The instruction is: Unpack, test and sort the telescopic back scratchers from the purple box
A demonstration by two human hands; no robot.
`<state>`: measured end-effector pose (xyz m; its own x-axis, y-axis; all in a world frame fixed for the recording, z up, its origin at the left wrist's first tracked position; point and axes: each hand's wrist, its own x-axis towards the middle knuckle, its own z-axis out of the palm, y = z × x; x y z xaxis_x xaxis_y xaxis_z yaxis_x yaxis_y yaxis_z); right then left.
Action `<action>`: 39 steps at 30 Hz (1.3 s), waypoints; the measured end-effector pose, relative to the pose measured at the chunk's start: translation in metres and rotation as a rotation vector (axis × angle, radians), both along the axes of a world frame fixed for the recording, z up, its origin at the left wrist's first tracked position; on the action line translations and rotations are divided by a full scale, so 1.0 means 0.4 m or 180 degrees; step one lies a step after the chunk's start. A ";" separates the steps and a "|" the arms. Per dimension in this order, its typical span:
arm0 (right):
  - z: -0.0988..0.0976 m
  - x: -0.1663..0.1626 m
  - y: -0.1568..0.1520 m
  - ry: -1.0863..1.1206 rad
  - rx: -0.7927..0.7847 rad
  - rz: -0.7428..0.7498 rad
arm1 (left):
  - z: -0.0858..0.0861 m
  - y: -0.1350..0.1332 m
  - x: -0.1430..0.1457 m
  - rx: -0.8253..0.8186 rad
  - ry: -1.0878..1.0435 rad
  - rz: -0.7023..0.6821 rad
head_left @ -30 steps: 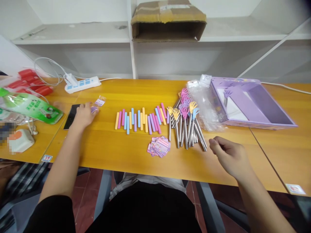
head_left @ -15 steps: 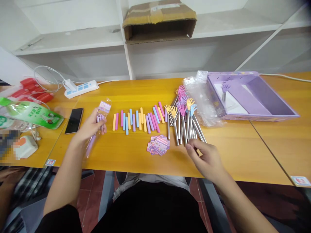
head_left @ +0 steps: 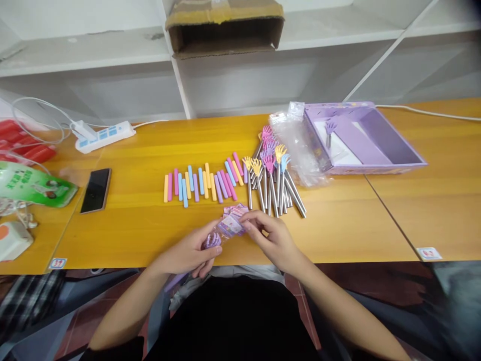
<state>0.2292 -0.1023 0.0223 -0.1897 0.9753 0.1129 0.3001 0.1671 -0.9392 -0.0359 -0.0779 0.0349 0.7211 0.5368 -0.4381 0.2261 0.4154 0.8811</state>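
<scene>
My left hand (head_left: 190,253) is closed round a small clear packet with a purple hand-shaped scratcher (head_left: 212,240) inside, held at the table's near edge. My right hand (head_left: 272,235) pinches the packet's printed card top (head_left: 231,224). Just behind them lies a small pile of pink printed cards (head_left: 237,210). Further back are a row of coloured foam sleeves (head_left: 203,180) and a heap of steel scratchers with coloured hand tips (head_left: 272,180).
A purple cardboard display box (head_left: 376,150) and crumpled clear bags (head_left: 296,145) sit at the right. A black phone (head_left: 95,189), white power strip (head_left: 103,136), green packet (head_left: 33,185) and red items (head_left: 22,145) are at the left. An open carton (head_left: 225,25) sits on the shelf.
My left hand picked up the packet from beside the phone and carried it right to the near edge. My right hand moved left from the steel scratchers to grip the packet's top.
</scene>
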 end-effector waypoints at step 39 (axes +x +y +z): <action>0.096 0.117 0.076 0.0041 0.0212 -0.1190 | -0.193 -0.165 0.151 -0.1780 -0.2159 -0.0219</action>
